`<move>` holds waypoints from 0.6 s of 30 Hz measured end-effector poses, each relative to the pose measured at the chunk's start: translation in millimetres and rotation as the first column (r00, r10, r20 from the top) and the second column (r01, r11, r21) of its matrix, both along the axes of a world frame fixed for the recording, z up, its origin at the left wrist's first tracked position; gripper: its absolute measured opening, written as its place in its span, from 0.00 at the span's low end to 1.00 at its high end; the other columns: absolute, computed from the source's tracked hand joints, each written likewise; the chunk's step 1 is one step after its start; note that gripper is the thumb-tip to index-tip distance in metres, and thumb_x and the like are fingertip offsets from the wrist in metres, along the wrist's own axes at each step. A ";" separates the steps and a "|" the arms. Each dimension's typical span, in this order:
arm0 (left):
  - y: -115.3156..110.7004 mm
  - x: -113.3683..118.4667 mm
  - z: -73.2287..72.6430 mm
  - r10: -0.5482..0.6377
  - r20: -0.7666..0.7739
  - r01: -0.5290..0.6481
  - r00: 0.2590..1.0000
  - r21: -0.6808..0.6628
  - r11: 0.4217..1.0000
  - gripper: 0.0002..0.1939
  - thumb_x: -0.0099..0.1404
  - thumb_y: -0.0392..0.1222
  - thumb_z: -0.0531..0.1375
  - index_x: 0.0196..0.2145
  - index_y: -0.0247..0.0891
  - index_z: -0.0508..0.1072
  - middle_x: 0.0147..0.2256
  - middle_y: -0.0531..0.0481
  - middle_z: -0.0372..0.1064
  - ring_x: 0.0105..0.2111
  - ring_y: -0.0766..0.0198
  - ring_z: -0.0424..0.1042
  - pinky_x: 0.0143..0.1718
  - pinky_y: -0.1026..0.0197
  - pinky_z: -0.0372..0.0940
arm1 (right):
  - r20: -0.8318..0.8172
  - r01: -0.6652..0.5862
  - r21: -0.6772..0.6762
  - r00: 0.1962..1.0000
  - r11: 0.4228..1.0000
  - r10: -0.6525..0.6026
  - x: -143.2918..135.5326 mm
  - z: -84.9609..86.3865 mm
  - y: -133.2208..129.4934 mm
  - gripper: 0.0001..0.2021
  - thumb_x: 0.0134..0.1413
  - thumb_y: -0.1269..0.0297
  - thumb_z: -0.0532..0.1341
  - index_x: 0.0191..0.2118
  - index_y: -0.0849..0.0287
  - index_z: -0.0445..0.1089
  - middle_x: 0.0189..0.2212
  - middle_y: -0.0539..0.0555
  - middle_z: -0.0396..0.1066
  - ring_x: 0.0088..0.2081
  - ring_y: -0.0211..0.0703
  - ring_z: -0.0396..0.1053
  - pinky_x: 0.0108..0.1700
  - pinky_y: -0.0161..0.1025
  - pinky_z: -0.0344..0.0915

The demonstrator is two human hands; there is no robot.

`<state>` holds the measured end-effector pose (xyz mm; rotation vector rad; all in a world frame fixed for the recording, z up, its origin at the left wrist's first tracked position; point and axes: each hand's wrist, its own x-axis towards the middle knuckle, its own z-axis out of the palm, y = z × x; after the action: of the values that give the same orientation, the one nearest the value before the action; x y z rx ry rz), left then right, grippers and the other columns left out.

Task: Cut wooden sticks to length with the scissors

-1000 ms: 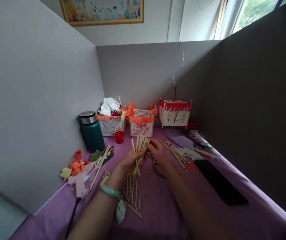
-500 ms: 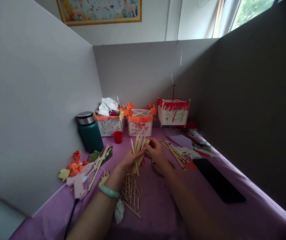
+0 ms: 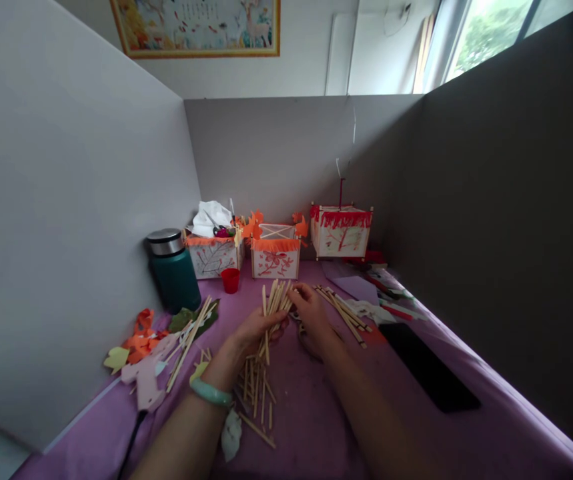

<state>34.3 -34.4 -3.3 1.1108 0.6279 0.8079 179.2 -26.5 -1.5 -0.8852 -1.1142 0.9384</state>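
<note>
Purple table [image 3: 316, 427] walled by grey partitions [image 3: 66, 220] on three sides; near edge cut off by the frame. Black phone [image 3: 429, 367] lies flat at right. Green flask [image 3: 172, 270] stands at the left wall. Three paper lanterns [image 3: 340, 230] line the back; contents of the leftmost hard to make out. Left hand [image 3: 251, 330], closed, grips a bundle of sticks [image 3: 273, 308] fanned upward over the table's middle. Right hand [image 3: 309, 310] pinches the bundle's top; its fingertips are partly hidden by the sticks. Loose sticks [image 3: 256, 393] lie below the left wrist, more [image 3: 343, 310] at right. Paper scraps [image 3: 141, 340] at left, shapes unclear. Small red cup [image 3: 230, 280] beside the flask.
</note>
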 end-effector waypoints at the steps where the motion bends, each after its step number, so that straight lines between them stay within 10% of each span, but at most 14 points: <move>1: -0.1 -0.9 -0.4 -0.037 -0.003 0.037 0.999 -0.013 0.999 0.27 0.50 0.55 0.74 0.38 0.34 0.71 0.24 0.56 0.64 0.14 0.75 0.56 0.13 0.67 0.44 | -0.045 0.019 -0.010 0.999 1.000 -0.020 0.8 1.0 0.8 0.09 0.45 0.56 0.63 0.28 0.56 0.68 0.23 0.44 0.65 0.26 0.36 0.61 0.29 0.33 0.58; 12: -5.0 -12.1 8.9 -0.075 -0.034 0.074 0.997 -0.027 0.997 0.27 0.50 0.55 0.74 0.33 0.35 0.67 0.18 0.63 0.51 0.14 0.77 0.46 0.14 0.68 0.39 | -0.580 0.297 -0.047 0.769 0.954 -0.268 61.4 19.8 18.8 0.16 0.40 0.56 0.67 0.28 0.55 0.59 0.20 0.41 0.66 0.18 0.30 0.58 0.20 0.29 0.55; 18: 4.4 -6.0 5.1 0.137 -0.019 -0.137 0.990 0.020 0.990 0.28 0.47 0.60 0.73 0.29 0.39 0.64 0.12 0.65 0.48 0.11 0.75 0.43 0.12 0.68 0.38 | -0.333 0.001 -0.017 0.943 1.000 -0.007 27.2 18.8 2.8 0.21 0.38 0.55 0.72 0.38 0.56 0.67 0.22 0.43 0.71 0.17 0.30 0.58 0.19 0.29 0.54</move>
<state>28.3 -30.0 1.8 1.1028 0.7212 0.9229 206.4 -23.7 17.4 -0.7085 -0.8135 1.0518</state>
